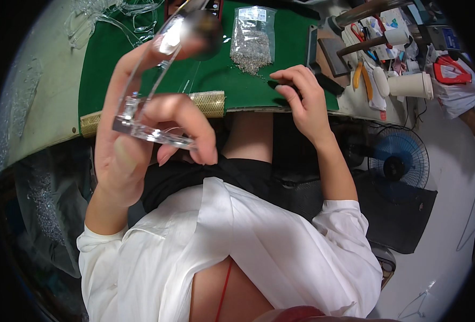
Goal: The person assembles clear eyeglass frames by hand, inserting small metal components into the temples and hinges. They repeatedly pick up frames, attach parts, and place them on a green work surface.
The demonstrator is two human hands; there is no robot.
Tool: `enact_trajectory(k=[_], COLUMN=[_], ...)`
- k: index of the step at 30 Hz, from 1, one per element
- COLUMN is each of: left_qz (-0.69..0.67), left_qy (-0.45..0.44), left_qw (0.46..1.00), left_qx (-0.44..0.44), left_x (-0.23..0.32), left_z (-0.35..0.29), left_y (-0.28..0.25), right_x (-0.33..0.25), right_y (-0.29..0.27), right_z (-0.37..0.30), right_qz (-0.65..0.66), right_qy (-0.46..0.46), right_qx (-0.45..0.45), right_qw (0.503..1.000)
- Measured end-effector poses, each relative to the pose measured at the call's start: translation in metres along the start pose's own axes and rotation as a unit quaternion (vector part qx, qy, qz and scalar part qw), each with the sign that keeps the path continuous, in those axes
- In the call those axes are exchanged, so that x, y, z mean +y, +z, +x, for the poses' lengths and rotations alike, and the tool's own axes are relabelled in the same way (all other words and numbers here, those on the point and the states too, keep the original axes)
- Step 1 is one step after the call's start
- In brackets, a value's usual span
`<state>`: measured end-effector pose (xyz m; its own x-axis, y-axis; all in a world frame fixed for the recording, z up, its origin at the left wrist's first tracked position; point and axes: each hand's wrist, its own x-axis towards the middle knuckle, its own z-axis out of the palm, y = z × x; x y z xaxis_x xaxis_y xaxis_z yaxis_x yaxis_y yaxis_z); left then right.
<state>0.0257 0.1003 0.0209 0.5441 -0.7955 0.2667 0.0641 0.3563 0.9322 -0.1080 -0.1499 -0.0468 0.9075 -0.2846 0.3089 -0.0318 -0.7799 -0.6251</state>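
Note:
My left hand [125, 161] is raised close to the camera, its fingers curled around a clear plastic eyeglass frame [151, 132]. The upper part of this frame is blurred, with a dark round shape near its top. Over the green mat [205, 80], my right hand [304, 96] has its fingers bent, thumb and forefinger apart. A small dark patch shows by its fingertips; I cannot tell whether it is a thing or a shadow. Just beyond that hand lies a clear bag [253, 37] of tiny metal parts, some spilled at its lower end.
More clear eyeglass frames [119, 21] lie at the far left. A gold patterned strip [208, 104] runs along the mat's front edge. To the right are orange-handled pliers [362, 80], a white cup [412, 86] and, lower, a blue fan [398, 155].

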Motion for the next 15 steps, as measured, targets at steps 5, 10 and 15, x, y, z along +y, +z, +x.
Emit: enact_trajectory(k=[5, 10, 15], left_qz=[0.028, 0.024, 0.022], left_qy=[0.03, 0.024, 0.03], left_qw=[0.999, 0.999, 0.999], left_qx=[0.029, 0.015, 0.023], left_x=[-0.012, -0.019, -0.02], left_z=[0.001, 0.0, 0.0], left_y=[0.01, 0.007, 0.006], right_x=[0.002, -0.009, 0.0], right_y=[0.005, 0.011, 0.02], right_z=[0.008, 0.013, 0.014], right_qz=[0.0, -0.017, -0.058], right_qy=[0.032, 0.056, 0.013], right_qx=[0.009, 0.004, 0.031], right_qw=[0.999, 0.998, 0.998])
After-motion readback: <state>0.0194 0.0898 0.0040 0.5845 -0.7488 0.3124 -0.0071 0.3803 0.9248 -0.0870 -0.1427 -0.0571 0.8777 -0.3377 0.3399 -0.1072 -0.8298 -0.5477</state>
